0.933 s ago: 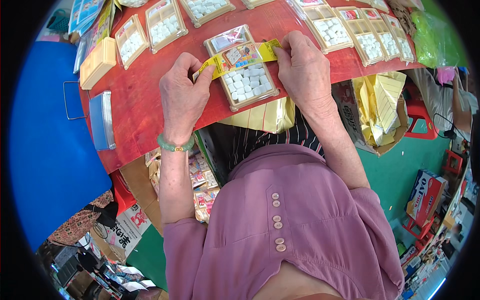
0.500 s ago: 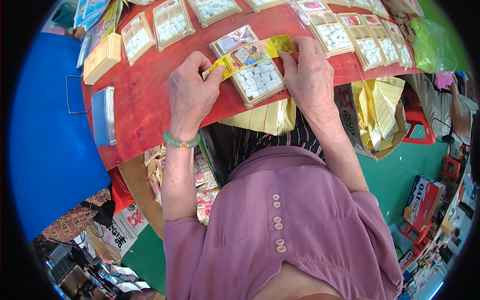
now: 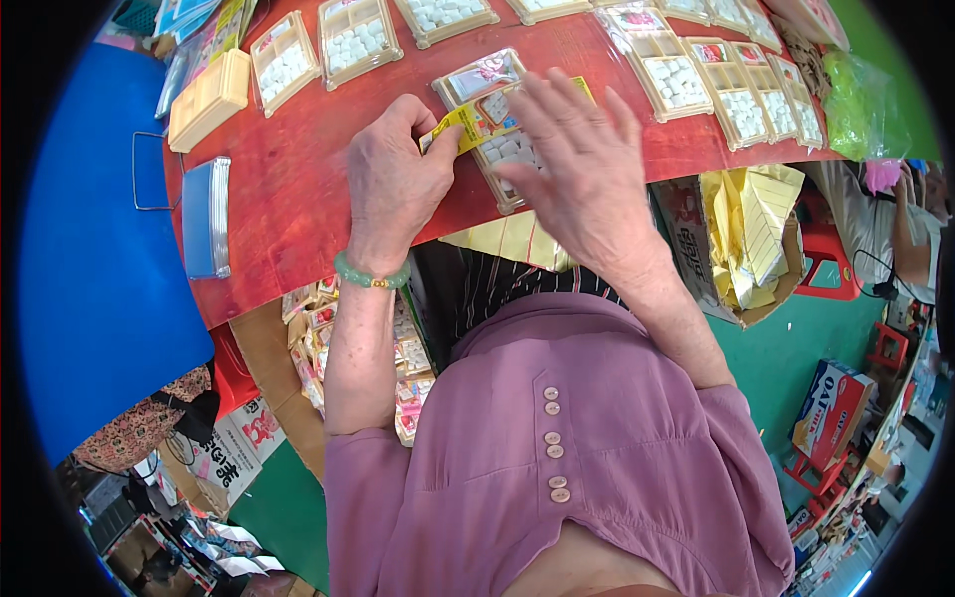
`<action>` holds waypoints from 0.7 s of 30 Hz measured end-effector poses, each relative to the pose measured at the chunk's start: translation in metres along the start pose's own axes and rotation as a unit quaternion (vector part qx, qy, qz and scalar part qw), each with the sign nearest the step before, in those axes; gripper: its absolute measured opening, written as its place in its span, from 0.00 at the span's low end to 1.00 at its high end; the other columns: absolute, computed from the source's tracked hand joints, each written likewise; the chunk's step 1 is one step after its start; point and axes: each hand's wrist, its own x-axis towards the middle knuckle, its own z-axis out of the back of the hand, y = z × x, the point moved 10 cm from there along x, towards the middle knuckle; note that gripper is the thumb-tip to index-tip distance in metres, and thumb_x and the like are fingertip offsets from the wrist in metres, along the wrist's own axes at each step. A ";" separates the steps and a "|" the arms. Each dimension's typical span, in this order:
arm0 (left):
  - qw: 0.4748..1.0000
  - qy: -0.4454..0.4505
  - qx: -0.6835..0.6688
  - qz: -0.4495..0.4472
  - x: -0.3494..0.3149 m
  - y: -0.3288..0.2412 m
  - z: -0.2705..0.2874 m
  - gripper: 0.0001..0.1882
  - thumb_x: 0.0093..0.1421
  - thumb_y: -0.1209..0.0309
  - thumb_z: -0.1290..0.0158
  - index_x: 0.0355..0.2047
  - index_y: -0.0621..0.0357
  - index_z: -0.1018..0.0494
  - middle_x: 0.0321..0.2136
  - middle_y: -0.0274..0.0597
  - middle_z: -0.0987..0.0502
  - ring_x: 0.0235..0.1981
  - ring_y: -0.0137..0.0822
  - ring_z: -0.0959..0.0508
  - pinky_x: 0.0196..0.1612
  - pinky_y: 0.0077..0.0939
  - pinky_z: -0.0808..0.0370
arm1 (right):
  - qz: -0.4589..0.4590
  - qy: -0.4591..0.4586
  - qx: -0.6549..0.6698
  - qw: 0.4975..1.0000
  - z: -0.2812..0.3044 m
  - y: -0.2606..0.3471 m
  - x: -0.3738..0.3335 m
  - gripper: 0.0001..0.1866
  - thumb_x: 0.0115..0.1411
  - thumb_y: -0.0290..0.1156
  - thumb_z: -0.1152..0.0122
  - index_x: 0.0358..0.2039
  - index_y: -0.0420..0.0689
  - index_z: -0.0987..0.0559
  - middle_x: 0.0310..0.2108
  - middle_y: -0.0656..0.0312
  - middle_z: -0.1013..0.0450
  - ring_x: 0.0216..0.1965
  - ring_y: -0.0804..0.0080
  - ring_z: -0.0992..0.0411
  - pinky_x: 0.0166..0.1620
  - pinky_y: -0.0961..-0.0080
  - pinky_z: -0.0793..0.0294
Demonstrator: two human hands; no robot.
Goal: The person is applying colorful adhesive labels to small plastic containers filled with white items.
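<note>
A small cream tray [image 3: 445, 92] lies near the front edge of the red table, with a picture card in its upper section and small white blocks [image 3: 510, 149] below. Across its middle runs a printed yellow paper strip [image 3: 466, 130]. My left hand [image 3: 400, 179] is closed, pinching the strip's left end between thumb and fingers. Over the strip's right part and the tray's right side, my right hand [image 3: 589, 164] lies open, fingers stretched out and spread. It hides much of the blocks and strip; whether its palm presses down I cannot tell.
Several similar filled trays [image 3: 360, 45] line the far side of the red table [image 3: 298, 189]. A stack of empty cream trays [image 3: 209, 99] and blue-and-clear sheets [image 3: 206, 219] lie at left. Below stand an open carton of packed trays [image 3: 269, 368] and a box of yellow paper [image 3: 746, 239].
My right hand has let go of the strip's right end, opened out and moved left over strip and tray. My left hand keeps its pinch on the left end.
</note>
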 end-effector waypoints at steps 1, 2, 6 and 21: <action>1.000 0.002 0.002 0.007 0.000 0.001 0.000 0.12 0.54 0.71 0.39 0.24 0.62 0.31 0.16 0.47 0.28 0.18 0.44 0.25 0.24 0.36 0.30 | 0.004 0.042 0.018 0.999 -0.012 0.004 0.001 0.37 0.57 0.52 0.37 0.63 0.48 0.32 0.64 0.59 0.37 0.67 0.59 0.43 0.67 0.46 0.51; 1.000 0.001 0.001 0.000 0.000 0.000 0.001 0.12 0.54 0.70 0.39 0.24 0.62 0.31 0.16 0.48 0.27 0.18 0.44 0.25 0.24 0.36 0.30 | -0.001 0.069 0.006 0.998 -0.019 0.005 0.001 0.38 0.57 0.55 0.39 0.63 0.48 0.33 0.65 0.58 0.38 0.68 0.59 0.43 0.67 0.45 0.51; 1.000 0.014 0.010 0.015 0.001 0.004 0.003 0.11 0.54 0.68 0.40 0.24 0.63 0.28 0.16 0.49 0.27 0.19 0.44 0.24 0.26 0.37 0.29 | 0.005 0.107 -0.010 0.994 -0.033 0.008 -0.002 0.43 0.56 0.65 0.46 0.64 0.49 0.35 0.67 0.56 0.42 0.69 0.58 0.46 0.65 0.39 0.51; 0.983 0.088 -0.086 0.135 -0.028 0.022 -0.007 0.09 0.55 0.70 0.43 0.28 0.65 0.25 0.18 0.44 0.23 0.19 0.29 0.23 0.24 0.28 0.29 | 0.040 0.102 0.044 0.993 -0.021 0.010 -0.020 0.44 0.50 0.55 0.32 0.63 0.46 0.34 0.64 0.51 0.39 0.67 0.53 0.43 0.65 0.57 0.39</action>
